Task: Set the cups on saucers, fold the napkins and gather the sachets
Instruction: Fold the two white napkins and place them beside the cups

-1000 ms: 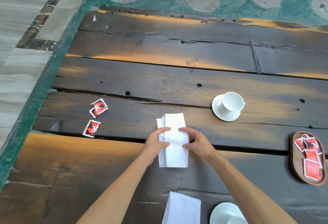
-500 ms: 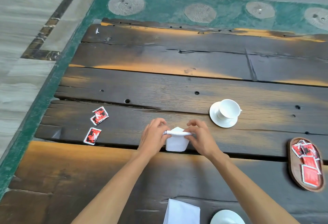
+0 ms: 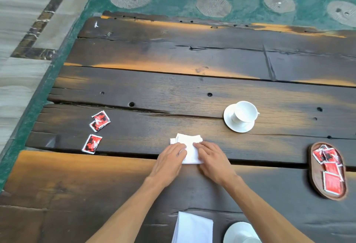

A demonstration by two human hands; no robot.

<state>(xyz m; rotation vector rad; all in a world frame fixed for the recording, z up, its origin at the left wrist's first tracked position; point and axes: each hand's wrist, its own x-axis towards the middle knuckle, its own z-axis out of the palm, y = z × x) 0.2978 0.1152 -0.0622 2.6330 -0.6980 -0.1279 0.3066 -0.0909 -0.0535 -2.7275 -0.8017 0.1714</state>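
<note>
A white napkin (image 3: pixel 189 146), folded into a small square, lies at the middle of the dark wooden table (image 3: pixel 173 92). My left hand (image 3: pixel 170 161) and my right hand (image 3: pixel 212 159) press flat on its near half, fingers straight. A white cup (image 3: pixel 244 113) stands on a white saucer (image 3: pixel 230 121) to the right and beyond. Three red sachets (image 3: pixel 100 120) lie loose at the left, the nearest sachet (image 3: pixel 92 144) apart from the other two. A wooden oval tray (image 3: pixel 313 177) at the right holds several red sachets.
A second folded white napkin (image 3: pixel 192 227) and another white cup on a saucer (image 3: pixel 240 232) sit at the near edge of view. The table's left edge drops to a green-bordered stone floor (image 3: pixel 28 119). A gap runs between planks under the napkin.
The long folded napkin was lifted and folded in half toward me; both hands, which pinched its fold, now press it flat on the table.
</note>
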